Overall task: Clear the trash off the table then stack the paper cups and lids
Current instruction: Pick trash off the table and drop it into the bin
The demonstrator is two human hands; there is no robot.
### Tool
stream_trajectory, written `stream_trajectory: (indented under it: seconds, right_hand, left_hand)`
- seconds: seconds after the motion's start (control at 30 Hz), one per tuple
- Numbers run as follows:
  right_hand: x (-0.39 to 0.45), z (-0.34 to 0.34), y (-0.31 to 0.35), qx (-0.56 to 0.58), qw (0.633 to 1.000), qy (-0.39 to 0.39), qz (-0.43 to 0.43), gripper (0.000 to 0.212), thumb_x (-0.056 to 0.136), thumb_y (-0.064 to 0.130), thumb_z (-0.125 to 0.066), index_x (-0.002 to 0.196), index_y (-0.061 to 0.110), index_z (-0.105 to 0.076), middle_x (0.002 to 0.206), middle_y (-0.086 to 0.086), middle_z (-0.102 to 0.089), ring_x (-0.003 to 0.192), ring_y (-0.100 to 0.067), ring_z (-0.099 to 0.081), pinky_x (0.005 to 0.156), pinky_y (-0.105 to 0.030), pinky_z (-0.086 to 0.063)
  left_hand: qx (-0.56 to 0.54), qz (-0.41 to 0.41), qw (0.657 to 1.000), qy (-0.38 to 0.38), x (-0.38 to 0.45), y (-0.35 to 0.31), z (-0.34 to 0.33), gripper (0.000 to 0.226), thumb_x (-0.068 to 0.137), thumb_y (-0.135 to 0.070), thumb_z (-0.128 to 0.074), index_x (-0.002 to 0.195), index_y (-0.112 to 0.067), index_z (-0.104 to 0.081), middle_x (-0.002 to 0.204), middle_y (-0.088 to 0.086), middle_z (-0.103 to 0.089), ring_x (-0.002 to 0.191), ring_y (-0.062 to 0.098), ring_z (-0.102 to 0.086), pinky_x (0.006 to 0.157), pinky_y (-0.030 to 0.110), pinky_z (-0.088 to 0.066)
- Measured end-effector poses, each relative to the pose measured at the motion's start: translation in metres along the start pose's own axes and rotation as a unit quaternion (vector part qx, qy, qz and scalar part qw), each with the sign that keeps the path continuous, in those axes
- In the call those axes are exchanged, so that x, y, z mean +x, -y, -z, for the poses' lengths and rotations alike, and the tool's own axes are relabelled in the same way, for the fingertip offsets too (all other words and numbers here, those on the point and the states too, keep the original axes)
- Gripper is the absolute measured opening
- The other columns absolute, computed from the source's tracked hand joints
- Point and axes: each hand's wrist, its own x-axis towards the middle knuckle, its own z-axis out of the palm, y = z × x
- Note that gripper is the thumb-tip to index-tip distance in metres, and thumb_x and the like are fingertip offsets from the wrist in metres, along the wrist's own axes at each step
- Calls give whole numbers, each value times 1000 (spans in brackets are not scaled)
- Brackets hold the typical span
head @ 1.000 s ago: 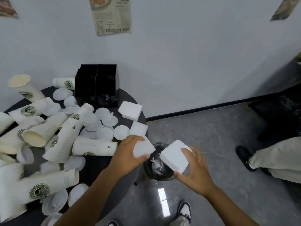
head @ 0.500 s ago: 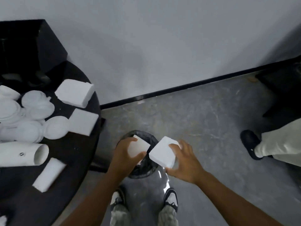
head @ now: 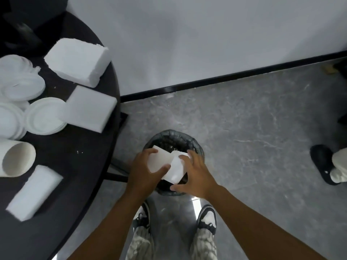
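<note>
Grey stone-look floor fills the right and centre of the frame, a white wall with a black skirting runs across the top, and a round black table (head: 78,166) takes the left side. At lower centre a small bin (head: 195,145) with a dark liner stands on the floor, just beside the table's edge.

Both hands are over the bin's mouth. The left hand (head: 145,169) grips a white foam block (head: 158,160), thumb and fingers curled round its edges. The right hand (head: 194,174) has its fingers spread over a second block (head: 175,170); its fingertips touch the top, but whether it is truly gripping or letting go, I cannot tell. The two blocks overlap above the liner and neither looks dropped yet.

Clearing is under way, not finished, by my reading. Three more foam blocks lie on the table: a thick slab (head: 77,61) at upper left, a flatter piece (head: 90,109) below it near the table's edge, and a long bar (head: 34,192) at lower left. White lids (head: 45,116) lie loose at the left edge, some overlapping, and one cup (head: 16,158) lies on its side with its mouth toward the camera. Nothing seen here looks properly stacked, so that whole part seems to remain.
</note>
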Motion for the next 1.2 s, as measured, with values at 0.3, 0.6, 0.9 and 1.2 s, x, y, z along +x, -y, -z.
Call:
stream_trajectory:
  seconds: [0.3, 0.6, 0.9, 1.2]
  right_hand:
    - [4, -7, -7, 80, 994, -81, -1, 108, 62, 76, -74, 150, 32, -30, 153, 9, -30, 142, -14, -25, 118, -40, -33]
    - [-16, 16, -14, 108, 991, -77, 5, 103, 67, 60, -85, 149, 36, -27, 150, 13, -28, 136, -10, -26, 114, -35, -36]
    - [-68, 95, 76, 190, 971, -129, 68, 89, 72, 60, -82, 146, 35, -39, 146, 11, -37, 137, -13, -40, 114, -41, -44]
    - [-141, 161, 243, 164, 960, -80, 210, 82, 79, 43, -86, 145, 42, -36, 134, 19, -40, 127, -1, -42, 105, -25, -41]
  left_hand:
    - [-8, 6, 1000, 17, 17, 11, -16, 56, 79, -37, -87, 126, -32, -57, 131, -6, -53, 121, 15, -52, 95, 32, -47]
    - [-39, -4, 999, 25, 22, 6, -19, 61, 77, -28, -91, 127, -35, -57, 123, -15, -51, 117, 10, -54, 97, 27, -48]
    - [-97, -20, 995, -19, -63, -73, 50, 56, 80, -27, -89, 126, -37, -58, 126, -18, -57, 114, -15, -52, 93, 12, -45]
    - [-155, -37, 970, -181, -193, -134, 207, 56, 85, -31, -84, 135, -33, -60, 131, -16, -64, 117, -5, -61, 87, 13, -54]
